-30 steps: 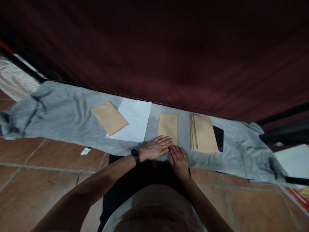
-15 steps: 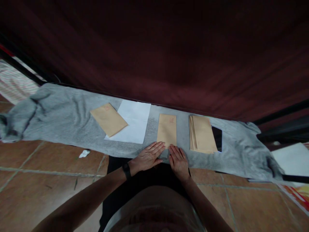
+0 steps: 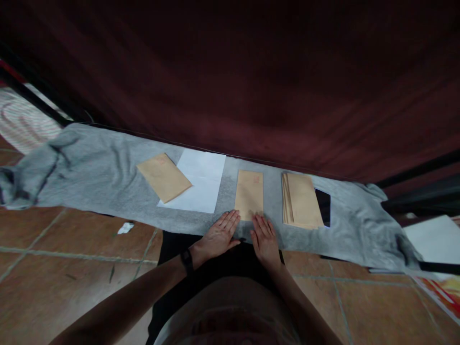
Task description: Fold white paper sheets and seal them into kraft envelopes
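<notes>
Left hand has slid left from across the envelope's near end, where it met the right hand a second ago; right hand about the same spot. Middle envelope lies flat in front of the person, red print at its upper right. Both hands flat, fingers extended, gripping nothing: left fingertips at its near left corner, right ones over its near right corner; hard to tell whether the left actually presses on it. Right of it, stack of brown envelopes, partly over a phone. Left, white paper, with a slanted envelope overlapping it. All on gray cloth. Black wristband on left wrist.
</notes>
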The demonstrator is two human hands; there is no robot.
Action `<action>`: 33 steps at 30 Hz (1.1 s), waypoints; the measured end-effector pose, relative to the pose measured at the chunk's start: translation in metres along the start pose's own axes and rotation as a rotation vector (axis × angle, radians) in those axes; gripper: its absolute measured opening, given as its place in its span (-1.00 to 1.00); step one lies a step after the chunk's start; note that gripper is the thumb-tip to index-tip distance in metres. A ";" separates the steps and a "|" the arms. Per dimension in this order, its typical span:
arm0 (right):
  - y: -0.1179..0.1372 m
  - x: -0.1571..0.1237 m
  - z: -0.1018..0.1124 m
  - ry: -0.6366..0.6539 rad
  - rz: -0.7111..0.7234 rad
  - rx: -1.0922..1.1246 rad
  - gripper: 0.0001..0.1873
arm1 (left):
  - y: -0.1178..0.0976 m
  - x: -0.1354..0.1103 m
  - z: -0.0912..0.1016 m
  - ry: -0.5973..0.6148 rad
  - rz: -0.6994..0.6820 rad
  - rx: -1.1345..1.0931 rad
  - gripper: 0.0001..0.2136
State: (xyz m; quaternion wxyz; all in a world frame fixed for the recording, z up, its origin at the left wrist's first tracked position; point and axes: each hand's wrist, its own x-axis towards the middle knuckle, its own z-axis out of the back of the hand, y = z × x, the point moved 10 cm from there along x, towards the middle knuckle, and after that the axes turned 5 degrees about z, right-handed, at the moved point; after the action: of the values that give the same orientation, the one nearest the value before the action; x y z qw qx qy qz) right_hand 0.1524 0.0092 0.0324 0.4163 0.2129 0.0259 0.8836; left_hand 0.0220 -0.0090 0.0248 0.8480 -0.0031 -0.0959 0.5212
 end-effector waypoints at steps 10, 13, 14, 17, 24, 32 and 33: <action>0.019 0.004 -0.014 0.022 0.051 -0.006 -0.45 | -0.011 0.006 0.003 -0.017 -0.019 -0.048 -0.28; 0.016 0.002 -0.013 0.021 0.038 -0.031 -0.43 | -0.012 0.010 0.000 -0.014 -0.026 -0.069 -0.28; 0.015 0.002 -0.013 0.023 0.035 -0.036 -0.43 | -0.012 0.010 -0.001 -0.011 -0.031 -0.070 -0.28; 0.011 -0.001 -0.010 0.019 0.028 -0.048 -0.45 | -0.012 0.011 -0.005 0.010 -0.049 -0.058 -0.26; -0.004 -0.010 -0.003 -0.002 0.019 -0.078 -0.48 | -0.010 0.009 -0.006 0.031 -0.059 -0.019 -0.25; -0.017 -0.018 0.002 -0.017 0.000 -0.099 -0.48 | -0.005 0.005 -0.001 0.031 -0.056 -0.020 -0.24; -0.018 -0.019 0.003 -0.023 -0.003 -0.098 -0.48 | -0.004 0.004 -0.001 0.031 -0.058 -0.018 -0.24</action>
State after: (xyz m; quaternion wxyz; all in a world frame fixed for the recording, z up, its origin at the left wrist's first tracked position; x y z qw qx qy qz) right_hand 0.1770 0.0068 0.0242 0.4279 0.2023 -0.0219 0.8807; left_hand 0.0277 -0.0071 0.0254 0.8641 -0.0160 -0.0873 0.4955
